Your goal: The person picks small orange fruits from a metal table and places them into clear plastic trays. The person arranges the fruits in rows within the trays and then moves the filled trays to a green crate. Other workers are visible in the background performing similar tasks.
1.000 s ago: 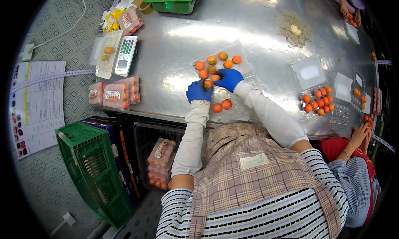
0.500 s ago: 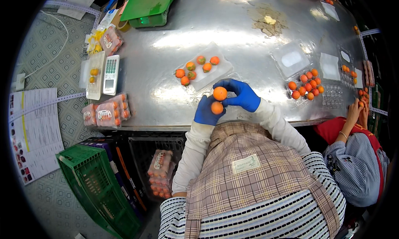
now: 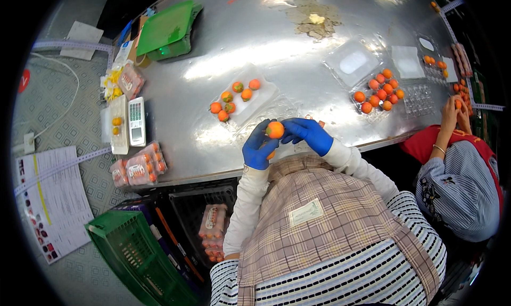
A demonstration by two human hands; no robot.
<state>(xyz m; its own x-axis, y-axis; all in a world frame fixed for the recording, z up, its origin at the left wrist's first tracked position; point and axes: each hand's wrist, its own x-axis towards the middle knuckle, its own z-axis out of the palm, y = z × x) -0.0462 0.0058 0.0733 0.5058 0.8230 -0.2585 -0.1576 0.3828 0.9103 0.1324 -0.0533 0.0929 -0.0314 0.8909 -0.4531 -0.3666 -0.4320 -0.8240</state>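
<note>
My left hand (image 3: 257,149), in a blue glove, curls around round orange fruit. One orange fruit (image 3: 274,130) shows at its fingertips, and a second orange fruit (image 3: 271,155) is mostly hidden beneath the fingers. The blue-gloved fingers of my right hand (image 3: 312,136) bend in against the right side of the upper fruit. Just beyond my hands, a clear plastic tray with a white pad (image 3: 257,98) lies on the metal table. Several orange fruits with green tops (image 3: 227,96) sit at its left side.
To the right, an open clear box (image 3: 348,66) stands by a cluster of orange fruits (image 3: 381,93). A scale (image 3: 137,122), packed fruit boxes (image 3: 141,167) and a green-topped device (image 3: 169,32) line the left. Crates (image 3: 133,253) stand below. A co-worker (image 3: 455,181) handles fruit at right.
The view has turned, shifting the table scene. My right hand has come lower around the upper fruit, and my left fingers now cover most of the lower one.
</note>
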